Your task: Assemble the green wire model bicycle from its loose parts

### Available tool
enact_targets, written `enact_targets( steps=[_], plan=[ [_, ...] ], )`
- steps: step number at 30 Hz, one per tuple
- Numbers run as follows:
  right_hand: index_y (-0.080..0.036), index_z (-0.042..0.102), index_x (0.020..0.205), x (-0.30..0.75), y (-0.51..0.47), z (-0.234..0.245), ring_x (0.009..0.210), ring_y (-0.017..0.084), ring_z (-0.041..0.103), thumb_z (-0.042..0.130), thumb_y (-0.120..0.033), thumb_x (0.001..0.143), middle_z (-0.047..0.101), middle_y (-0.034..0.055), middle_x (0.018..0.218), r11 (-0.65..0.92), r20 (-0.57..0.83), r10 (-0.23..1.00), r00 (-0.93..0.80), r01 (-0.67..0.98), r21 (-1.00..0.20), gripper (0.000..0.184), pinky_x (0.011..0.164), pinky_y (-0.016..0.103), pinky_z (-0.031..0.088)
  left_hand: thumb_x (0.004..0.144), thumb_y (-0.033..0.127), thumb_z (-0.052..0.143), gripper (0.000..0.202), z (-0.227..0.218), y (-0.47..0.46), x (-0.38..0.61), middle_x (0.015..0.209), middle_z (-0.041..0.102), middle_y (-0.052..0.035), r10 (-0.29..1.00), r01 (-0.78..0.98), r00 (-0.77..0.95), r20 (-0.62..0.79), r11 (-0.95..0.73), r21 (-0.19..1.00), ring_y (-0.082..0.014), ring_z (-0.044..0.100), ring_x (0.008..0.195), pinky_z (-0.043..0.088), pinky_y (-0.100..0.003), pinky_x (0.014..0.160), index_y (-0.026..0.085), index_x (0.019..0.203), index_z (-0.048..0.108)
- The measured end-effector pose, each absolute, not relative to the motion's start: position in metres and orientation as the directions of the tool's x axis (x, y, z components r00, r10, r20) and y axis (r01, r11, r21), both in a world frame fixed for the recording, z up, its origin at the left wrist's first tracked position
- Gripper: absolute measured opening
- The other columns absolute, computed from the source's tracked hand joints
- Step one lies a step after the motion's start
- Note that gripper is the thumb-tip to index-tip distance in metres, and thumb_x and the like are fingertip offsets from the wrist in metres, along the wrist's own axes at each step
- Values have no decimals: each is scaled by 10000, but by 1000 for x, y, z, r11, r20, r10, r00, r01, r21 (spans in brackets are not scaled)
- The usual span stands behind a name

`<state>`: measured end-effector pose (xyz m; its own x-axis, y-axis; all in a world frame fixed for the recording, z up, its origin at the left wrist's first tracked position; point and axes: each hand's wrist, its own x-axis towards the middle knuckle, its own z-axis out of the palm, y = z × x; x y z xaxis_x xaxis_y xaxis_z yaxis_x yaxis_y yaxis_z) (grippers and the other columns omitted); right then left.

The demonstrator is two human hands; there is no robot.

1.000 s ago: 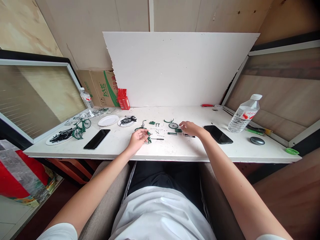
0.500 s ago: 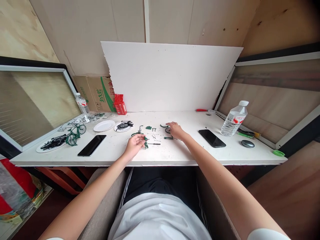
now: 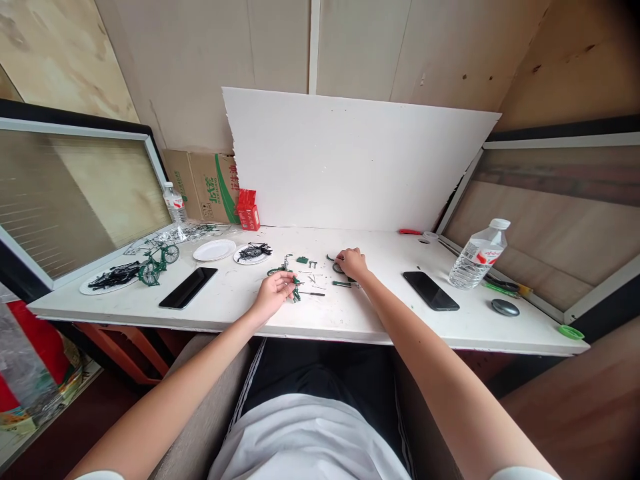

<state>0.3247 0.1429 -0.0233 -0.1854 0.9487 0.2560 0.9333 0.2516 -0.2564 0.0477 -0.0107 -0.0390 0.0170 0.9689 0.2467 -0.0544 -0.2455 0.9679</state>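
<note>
My left hand [image 3: 275, 293] is closed on a small green bicycle frame [image 3: 297, 289] of a miniature bicycle, held just above the white table. Farther right, my right hand [image 3: 353, 264] is bent over a small spoked wheel [image 3: 337, 268] and a curved black piece [image 3: 331, 258]. Its fingers are drawn together; what lies between the fingertips is hidden. Between the hands lie a green block-like part [image 3: 303, 259], small pins [image 3: 313, 264] and a dark thin rod [image 3: 314, 294]. A green bar [image 3: 342, 284] rests below the right hand, and a handlebar part [image 3: 287, 261] is behind the left.
An assembled green miniature bicycle [image 3: 159, 263] stands on the left beside a plate of black parts [image 3: 88, 288]. Two phones [image 3: 188, 287] flank the work area. A water bottle [image 3: 480, 253] and a grey oval object [image 3: 505, 307] are on the right. A white board [image 3: 360, 163] leans behind.
The whole view has shifted and tilted slightly. My right hand's fingers have curled down over the wheel, where they were stretched out before. My left hand keeps hold of the green frame.
</note>
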Motion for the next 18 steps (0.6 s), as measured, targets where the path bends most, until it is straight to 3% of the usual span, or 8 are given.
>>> enact_targets(
  steps=[5,10,15,18],
  plan=[
    [-205,727,1071,318,132,-16,1307,347,461,468,-250,1043,728,156,1192,307,370,906,-204,920,-245,264,1056,471,364,746,371,882,436,-39,-11,47,979,718,-93,970,-50,2,243,-242,969,-121,635,609,488,-268,570,141,1075,714],
    [-206,707,1154,324,120,-12,1255,332,494,382,-212,1063,733,145,1218,309,450,878,-166,913,-266,337,973,441,391,735,378,885,448,-37,-12,48,945,713,-82,970,-48,-1,243,-242,969,-126,637,609,495,-272,577,136,1069,708],
    [-201,675,1317,333,119,-24,1381,351,414,387,-183,1054,662,149,1416,266,362,918,-161,928,-261,392,1050,484,358,737,366,884,435,-36,-13,48,965,715,-88,970,-47,-2,244,-244,969,-125,637,611,486,-275,588,139,1063,705],
    [-196,691,1288,337,123,-29,1345,359,441,423,-192,1038,686,161,1358,210,308,944,-116,933,-292,366,1029,481,376,744,368,879,434,-37,-13,46,983,720,-95,970,-35,-3,244,-244,969,-132,645,623,442,-256,555,146,1071,701]
  ],
)
